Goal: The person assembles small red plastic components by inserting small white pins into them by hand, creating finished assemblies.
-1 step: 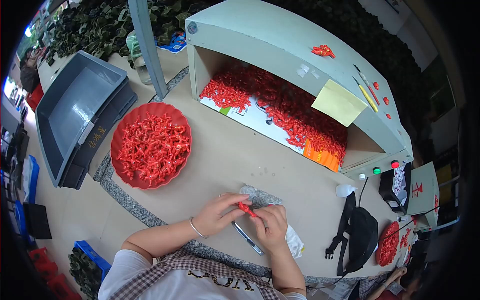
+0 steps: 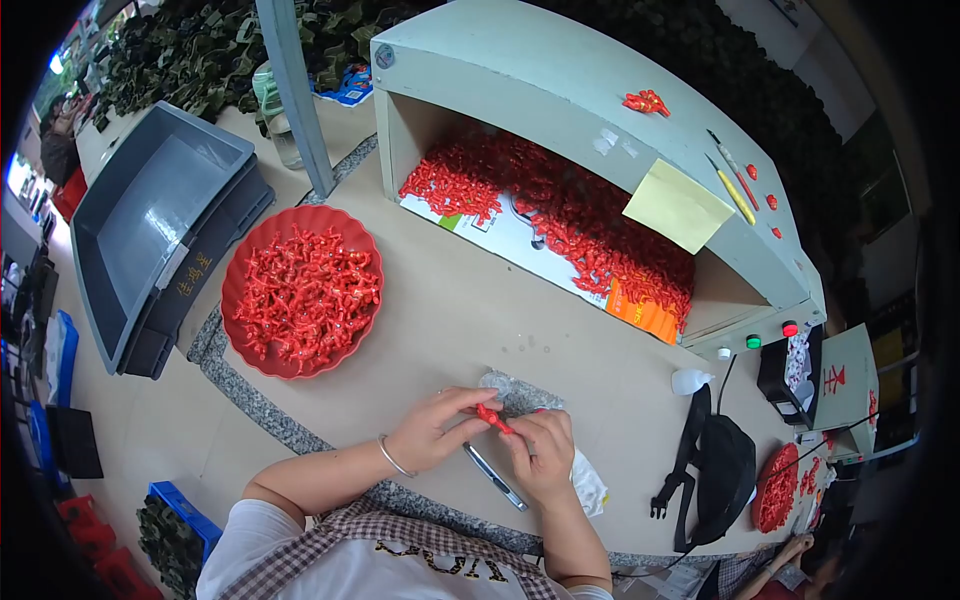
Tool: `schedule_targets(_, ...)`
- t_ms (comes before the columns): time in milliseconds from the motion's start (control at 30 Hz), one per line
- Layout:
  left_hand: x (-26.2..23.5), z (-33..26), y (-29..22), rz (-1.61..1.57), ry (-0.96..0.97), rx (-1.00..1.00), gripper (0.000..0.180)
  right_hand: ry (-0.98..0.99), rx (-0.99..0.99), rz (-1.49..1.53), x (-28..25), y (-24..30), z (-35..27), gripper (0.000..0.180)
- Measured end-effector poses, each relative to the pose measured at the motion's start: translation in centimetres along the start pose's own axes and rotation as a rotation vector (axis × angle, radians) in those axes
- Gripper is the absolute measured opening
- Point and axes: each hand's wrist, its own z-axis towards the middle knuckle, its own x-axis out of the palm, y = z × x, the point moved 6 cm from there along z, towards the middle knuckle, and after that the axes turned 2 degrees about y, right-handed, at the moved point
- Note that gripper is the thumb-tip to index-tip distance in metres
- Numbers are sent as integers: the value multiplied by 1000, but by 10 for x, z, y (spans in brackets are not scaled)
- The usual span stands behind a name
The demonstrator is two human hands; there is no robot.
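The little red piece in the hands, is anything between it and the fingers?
No. Both hands hold the small red piece directly: the left hand pinches one end, the right hand the other. Nothing visible lies between fingers and piece. A clear plastic bag lies just behind it on the table.

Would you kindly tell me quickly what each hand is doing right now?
Left hand: fingers closed, pinching one end of the small red plastic piece.
Right hand: fingers closed on the same piece's other end.
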Motion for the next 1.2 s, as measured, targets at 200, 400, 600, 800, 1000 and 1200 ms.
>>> schedule_targets(200, 4, -7, 32, -458, -44, -381, 45, -43, 121, 55, -19, -11, -2, 15)
schedule_targets(400, 2, -4, 42, -600, -43, -497, 39, -140, 275, 23, -58, -32, -15, 6)
schedule_targets(600, 3, -2, 37, -638, -43, -554, 35, -225, 451, 177, -37, -63, -36, 6)
schedule_targets(800, -56, -2, 5, -23, -296, -234, 30, -285, 465, 172, -41, -62, -37, 7)
schedule_targets(1000, -148, -11, -53, 860, -609, 53, 28, -272, 445, 166, -41, -62, -41, 8)
schedule_targets(1200, -129, 33, -79, 1044, -466, 132, 38, -269, 402, 172, -40, -64, -39, 7)
